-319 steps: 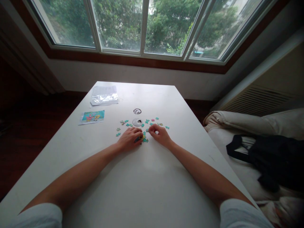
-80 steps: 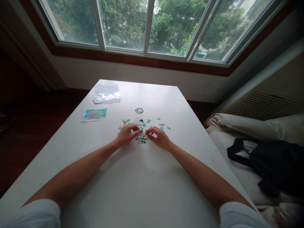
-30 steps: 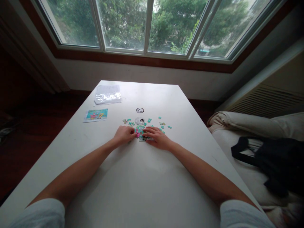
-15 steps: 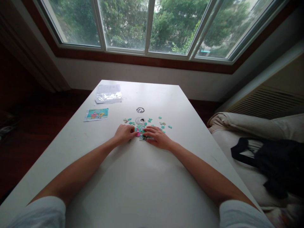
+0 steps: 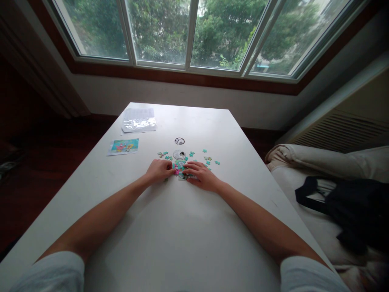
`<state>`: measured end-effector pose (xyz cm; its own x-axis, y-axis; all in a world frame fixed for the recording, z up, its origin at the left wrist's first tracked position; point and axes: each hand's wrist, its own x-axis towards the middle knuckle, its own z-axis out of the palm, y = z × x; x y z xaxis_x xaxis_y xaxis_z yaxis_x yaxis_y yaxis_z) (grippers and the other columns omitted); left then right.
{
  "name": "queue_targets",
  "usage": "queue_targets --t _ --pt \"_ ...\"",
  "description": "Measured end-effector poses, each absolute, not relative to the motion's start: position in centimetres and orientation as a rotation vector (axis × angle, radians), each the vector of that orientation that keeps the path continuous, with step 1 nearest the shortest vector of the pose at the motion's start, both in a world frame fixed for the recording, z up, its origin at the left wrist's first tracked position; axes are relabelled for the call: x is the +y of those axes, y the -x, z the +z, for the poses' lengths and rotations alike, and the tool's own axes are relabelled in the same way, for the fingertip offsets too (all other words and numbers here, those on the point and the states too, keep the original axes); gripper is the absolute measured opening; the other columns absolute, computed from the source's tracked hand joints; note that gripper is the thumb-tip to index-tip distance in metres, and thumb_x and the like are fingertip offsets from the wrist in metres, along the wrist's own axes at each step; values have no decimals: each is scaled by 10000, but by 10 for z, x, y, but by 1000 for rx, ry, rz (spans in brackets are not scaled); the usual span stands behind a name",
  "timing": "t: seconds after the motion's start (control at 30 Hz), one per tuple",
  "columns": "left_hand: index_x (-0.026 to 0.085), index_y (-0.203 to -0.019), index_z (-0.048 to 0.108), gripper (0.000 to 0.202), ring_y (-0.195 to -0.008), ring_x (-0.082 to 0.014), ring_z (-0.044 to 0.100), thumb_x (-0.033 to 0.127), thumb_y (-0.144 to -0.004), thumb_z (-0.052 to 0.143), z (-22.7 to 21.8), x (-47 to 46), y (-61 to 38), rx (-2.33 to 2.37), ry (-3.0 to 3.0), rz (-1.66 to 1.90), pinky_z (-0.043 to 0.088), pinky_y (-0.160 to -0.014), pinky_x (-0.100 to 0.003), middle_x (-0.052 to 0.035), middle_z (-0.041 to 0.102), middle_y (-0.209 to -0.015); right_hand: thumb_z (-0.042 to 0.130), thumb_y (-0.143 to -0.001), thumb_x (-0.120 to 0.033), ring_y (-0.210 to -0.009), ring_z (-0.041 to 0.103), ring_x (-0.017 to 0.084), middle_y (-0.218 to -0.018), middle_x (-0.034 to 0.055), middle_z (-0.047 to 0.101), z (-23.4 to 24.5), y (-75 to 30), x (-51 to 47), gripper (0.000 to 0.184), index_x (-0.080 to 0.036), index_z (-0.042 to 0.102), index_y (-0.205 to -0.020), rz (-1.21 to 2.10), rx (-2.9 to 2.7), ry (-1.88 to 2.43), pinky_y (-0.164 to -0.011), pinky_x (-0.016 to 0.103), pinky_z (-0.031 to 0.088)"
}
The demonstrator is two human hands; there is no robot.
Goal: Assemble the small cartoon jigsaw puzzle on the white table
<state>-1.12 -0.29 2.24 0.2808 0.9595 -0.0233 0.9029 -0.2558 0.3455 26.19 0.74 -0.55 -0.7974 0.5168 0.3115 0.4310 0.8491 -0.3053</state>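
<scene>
A small joined patch of jigsaw puzzle (image 5: 180, 169), pink, teal and yellow, lies on the white table (image 5: 182, 227) between my hands. My left hand (image 5: 158, 170) rests at the patch's left edge with curled fingers touching it. My right hand (image 5: 200, 175) lies flat over the patch's right side, fingers stretched leftward and pressing on the pieces. Loose teal puzzle pieces (image 5: 209, 160) are scattered behind and to the right of the hands, and a few more loose pieces (image 5: 162, 154) lie behind the left hand.
A printed reference picture (image 5: 122, 146) lies at left and a clear plastic bag (image 5: 138, 120) farther back. Two round cable ports (image 5: 179, 154) sit mid-table. A black bag (image 5: 349, 207) rests on a pale couch at right. Windows span the far wall.
My right hand has gone from pinching near the patch to lying flat on it. Since half a second ago, nothing has visibly moved.
</scene>
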Motion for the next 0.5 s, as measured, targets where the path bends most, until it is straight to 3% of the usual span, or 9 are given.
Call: queue_targets --t 0.5 --pt "228 -728 691 398 -712 -210 637 511 -945 513 19 -3 10 1738 -2326 282 323 -657 -308 -57 720 -739 600 -1000 -376 -1409 485 269 -1462 79 602 -3 -262 7 336 -294 657 -1321 312 -2643 716 -1152 484 412"
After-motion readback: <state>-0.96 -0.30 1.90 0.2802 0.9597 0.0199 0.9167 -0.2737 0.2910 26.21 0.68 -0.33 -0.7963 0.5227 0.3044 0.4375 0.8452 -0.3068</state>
